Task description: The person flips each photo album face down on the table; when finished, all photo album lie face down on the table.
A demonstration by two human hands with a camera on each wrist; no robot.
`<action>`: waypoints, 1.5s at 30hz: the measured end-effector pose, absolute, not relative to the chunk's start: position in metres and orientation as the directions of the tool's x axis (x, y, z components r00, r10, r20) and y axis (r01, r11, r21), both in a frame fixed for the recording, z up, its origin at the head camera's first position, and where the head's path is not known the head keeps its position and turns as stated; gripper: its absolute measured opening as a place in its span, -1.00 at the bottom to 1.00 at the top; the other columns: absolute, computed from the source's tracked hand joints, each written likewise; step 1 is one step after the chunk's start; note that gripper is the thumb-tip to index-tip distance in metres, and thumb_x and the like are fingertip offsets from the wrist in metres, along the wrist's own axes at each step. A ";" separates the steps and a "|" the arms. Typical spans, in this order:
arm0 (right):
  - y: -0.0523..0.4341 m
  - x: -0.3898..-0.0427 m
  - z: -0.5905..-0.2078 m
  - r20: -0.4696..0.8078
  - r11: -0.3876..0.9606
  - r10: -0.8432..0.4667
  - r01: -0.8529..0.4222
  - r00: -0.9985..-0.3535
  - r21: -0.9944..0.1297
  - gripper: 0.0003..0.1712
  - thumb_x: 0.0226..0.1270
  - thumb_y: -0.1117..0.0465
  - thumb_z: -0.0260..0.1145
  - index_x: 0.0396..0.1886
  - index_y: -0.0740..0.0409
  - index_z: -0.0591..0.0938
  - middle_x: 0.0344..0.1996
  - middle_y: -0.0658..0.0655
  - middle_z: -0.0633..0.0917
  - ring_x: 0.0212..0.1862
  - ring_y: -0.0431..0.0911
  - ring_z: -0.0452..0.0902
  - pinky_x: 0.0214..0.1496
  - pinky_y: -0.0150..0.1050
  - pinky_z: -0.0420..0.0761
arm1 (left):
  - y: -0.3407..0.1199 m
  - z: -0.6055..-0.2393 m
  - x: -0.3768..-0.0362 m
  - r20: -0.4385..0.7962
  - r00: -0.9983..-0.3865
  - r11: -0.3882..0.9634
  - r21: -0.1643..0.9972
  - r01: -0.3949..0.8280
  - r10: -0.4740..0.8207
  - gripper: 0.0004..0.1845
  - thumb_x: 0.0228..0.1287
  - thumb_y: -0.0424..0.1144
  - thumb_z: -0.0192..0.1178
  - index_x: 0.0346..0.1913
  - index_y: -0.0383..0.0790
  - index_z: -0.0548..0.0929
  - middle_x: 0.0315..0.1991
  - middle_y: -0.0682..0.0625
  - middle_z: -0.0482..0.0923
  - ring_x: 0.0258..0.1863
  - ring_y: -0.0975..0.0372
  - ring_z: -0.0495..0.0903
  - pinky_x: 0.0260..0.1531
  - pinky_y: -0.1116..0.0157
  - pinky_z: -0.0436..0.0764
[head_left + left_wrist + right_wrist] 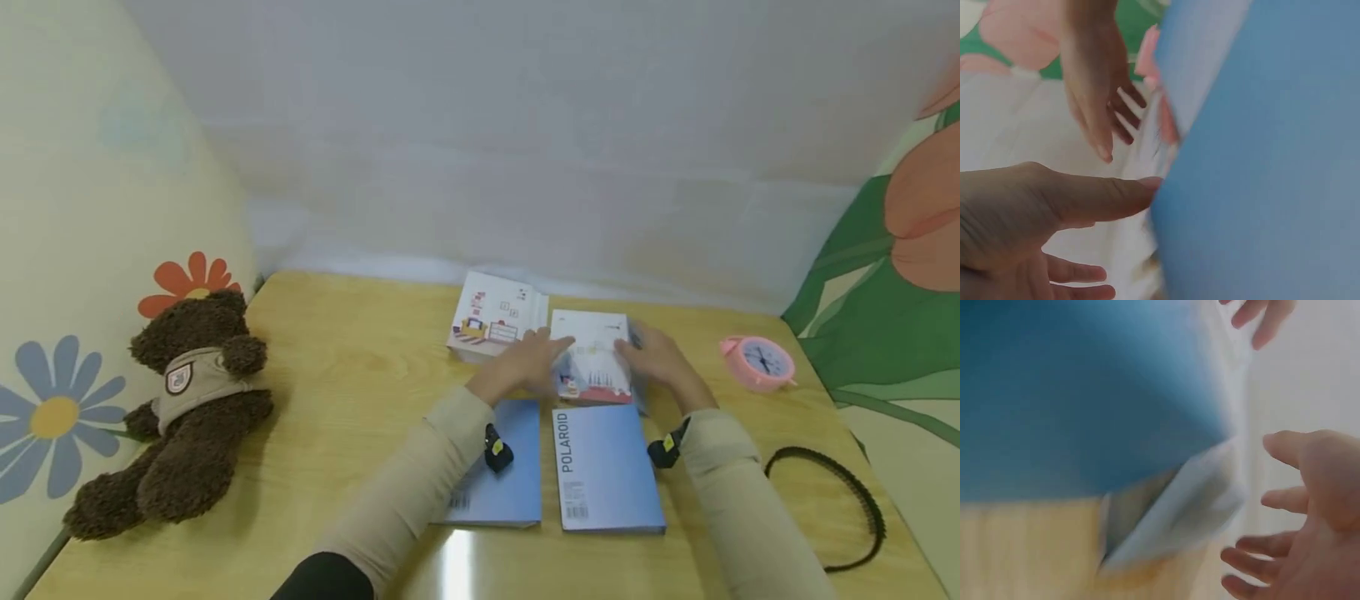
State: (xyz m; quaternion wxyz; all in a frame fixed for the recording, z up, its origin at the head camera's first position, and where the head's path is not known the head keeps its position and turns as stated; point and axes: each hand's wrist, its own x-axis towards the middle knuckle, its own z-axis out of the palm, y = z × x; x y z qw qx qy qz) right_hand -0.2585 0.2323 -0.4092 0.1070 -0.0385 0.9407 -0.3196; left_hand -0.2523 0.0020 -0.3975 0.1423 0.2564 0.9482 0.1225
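Fingers (558, 348) straight, flanking white booklet (594, 358)

Work surface and surroundings

I see a light wooden table (352, 367) against a plain white back wall (525, 125); flower-painted panels (67, 250) flank both sides, and glare reflects off the table's near edge.

I see a small white booklet (594, 358) lying flat on the counter (360, 367), its cover printed with faint pale drawings and a band of red and blue artwork along its near edge. It lies just beyond the blue book marked POLAROID (606, 467), their edges nearly meeting. My left hand (528, 367) rests on the booklet's left side and my right hand (660, 360) on its right side, fingers relaxed.
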 end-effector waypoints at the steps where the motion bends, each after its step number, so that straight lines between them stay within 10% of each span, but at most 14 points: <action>1: 0.227 -0.261 -0.405 -0.160 0.794 -0.145 -0.018 -0.976 -0.607 -0.20 0.43 -0.04 -0.02 0.47 0.31 -0.02 0.40 0.44 0.12 0.40 0.33 -0.01 0.41 0.20 0.04 | -0.005 -0.393 -0.257 -0.200 -0.831 0.836 0.320 0.446 0.520 0.09 -0.17 -0.04 0.48 0.47 0.05 0.09 0.40 -0.21 0.12 0.33 -0.08 0.18 0.27 -0.09 0.28; 16: 0.103 -0.326 -0.391 -0.282 0.778 -0.274 -0.040 -0.919 -0.627 0.00 0.36 -0.26 -0.03 0.49 0.25 -0.18 0.47 0.32 -0.09 0.48 0.19 -0.25 0.49 0.08 -0.15 | -0.122 -0.422 -0.299 -0.101 -0.962 0.738 0.664 0.125 0.253 0.43 -0.48 -0.17 0.62 0.46 -0.37 -0.15 0.39 -0.36 0.05 0.37 -0.14 0.08 0.38 -0.04 0.09; 22: 0.084 -0.335 -0.409 -0.305 0.807 -0.209 0.012 -0.929 -0.590 -0.09 0.42 -0.23 -0.15 0.49 0.24 -0.17 0.48 0.32 -0.09 0.49 0.18 -0.33 0.49 0.07 -0.19 | -0.118 -0.441 -0.303 0.006 -0.926 0.543 0.808 0.227 0.378 0.16 -0.51 -0.39 0.60 0.33 -0.27 0.19 0.17 -0.16 0.36 0.15 0.03 0.37 0.31 0.09 0.26; 45: 0.067 -0.305 -0.424 -0.272 0.832 -0.288 -0.099 -0.918 -0.545 -0.21 0.47 -0.08 -0.11 0.47 0.30 -0.05 0.47 0.35 -0.17 0.47 0.23 -0.21 0.49 0.06 -0.12 | -0.128 -0.446 -0.251 -0.020 -0.951 0.562 0.810 0.165 0.307 0.27 -0.42 -0.46 0.53 0.46 -0.12 -0.01 0.08 -0.08 0.49 0.06 0.06 0.48 0.24 0.07 0.36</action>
